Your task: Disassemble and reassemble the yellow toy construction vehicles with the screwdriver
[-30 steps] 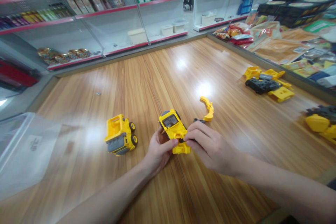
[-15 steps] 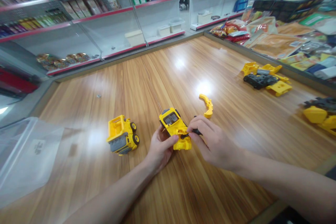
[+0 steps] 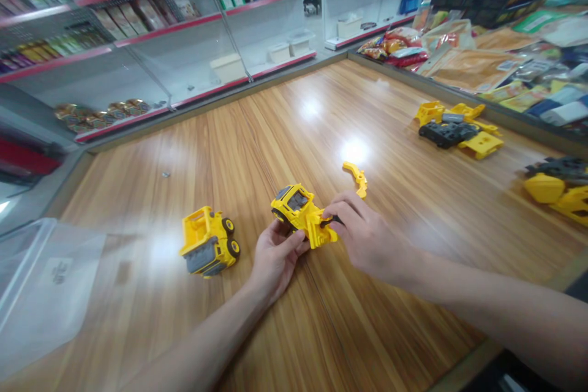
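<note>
My left hand [image 3: 274, 260] is wrapped round a yellow toy construction vehicle [image 3: 307, 215] with a dark cab window, holding it tilted above the table. Its thumb presses on the lower side. My right hand [image 3: 367, 233] pinches a small black piece [image 3: 334, 219] against the vehicle's rear end; fingers cover most of it, so its exact kind is unclear. Just beyond the right hand lies a curved yellow toy digger arm [image 3: 357, 179]. Left of my left hand, apart from it, a yellow and grey toy dump truck [image 3: 209, 244] is on the table.
Yellow and black toy parts [image 3: 459, 128] lie at the right, with more toy vehicle pieces [image 3: 558, 187] nearer the right edge. A clear plastic bin [image 3: 50, 294] is at the left. Past the wooden table's raised rim [image 3: 220, 108] stand shelves; packaged goods [image 3: 482, 67] lie beyond the right rim.
The toy vehicle has turned in my left hand, its rear end swinging up and right, showing more of its side. My right hand stays at the rear end with the black piece. The view has shifted slightly.
</note>
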Action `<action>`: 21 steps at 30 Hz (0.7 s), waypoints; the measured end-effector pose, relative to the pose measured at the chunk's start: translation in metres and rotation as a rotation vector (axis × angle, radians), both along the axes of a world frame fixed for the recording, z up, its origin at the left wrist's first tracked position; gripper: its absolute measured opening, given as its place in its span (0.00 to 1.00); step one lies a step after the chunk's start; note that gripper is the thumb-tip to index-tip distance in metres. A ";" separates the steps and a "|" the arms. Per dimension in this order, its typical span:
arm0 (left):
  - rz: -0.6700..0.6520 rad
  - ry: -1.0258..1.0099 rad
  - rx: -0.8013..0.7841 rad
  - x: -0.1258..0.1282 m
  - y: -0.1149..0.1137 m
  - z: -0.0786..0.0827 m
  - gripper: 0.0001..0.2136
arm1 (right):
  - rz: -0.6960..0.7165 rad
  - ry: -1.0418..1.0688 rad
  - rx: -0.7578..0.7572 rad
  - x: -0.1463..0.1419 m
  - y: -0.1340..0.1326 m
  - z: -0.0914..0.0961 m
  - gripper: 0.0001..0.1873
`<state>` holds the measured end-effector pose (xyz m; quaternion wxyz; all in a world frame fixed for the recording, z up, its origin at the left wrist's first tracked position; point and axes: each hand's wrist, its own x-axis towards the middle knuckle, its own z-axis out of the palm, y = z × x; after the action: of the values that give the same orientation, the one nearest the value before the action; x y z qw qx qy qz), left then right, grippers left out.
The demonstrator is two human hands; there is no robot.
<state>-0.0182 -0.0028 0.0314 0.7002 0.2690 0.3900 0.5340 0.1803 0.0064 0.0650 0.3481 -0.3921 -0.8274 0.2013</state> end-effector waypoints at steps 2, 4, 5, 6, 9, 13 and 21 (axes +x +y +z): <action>0.018 0.018 -0.006 0.000 0.000 -0.001 0.19 | 0.013 0.033 -0.019 0.000 -0.001 -0.001 0.19; 0.033 0.032 -0.006 -0.001 0.000 -0.002 0.19 | 0.007 0.078 -0.011 0.001 -0.001 -0.001 0.20; 0.038 0.037 -0.004 -0.001 0.000 -0.002 0.19 | -0.005 0.100 0.003 0.001 0.000 -0.001 0.20; 0.042 0.040 0.000 -0.001 0.000 -0.002 0.19 | -0.018 0.116 0.020 0.001 0.000 0.000 0.18; 0.057 0.046 0.015 0.000 -0.001 -0.002 0.19 | -0.069 0.128 0.056 0.002 0.003 0.004 0.13; 0.065 0.050 0.030 0.001 -0.002 -0.001 0.20 | -0.140 0.063 0.014 0.006 0.007 0.008 0.07; 0.085 0.056 0.075 0.003 -0.004 -0.006 0.23 | -0.116 -0.034 -0.075 0.010 0.009 0.008 0.10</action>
<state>-0.0152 -0.0069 0.0257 0.6552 0.2931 0.4003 0.5697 0.1902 0.0155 0.0728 0.3303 -0.4555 -0.8009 0.2050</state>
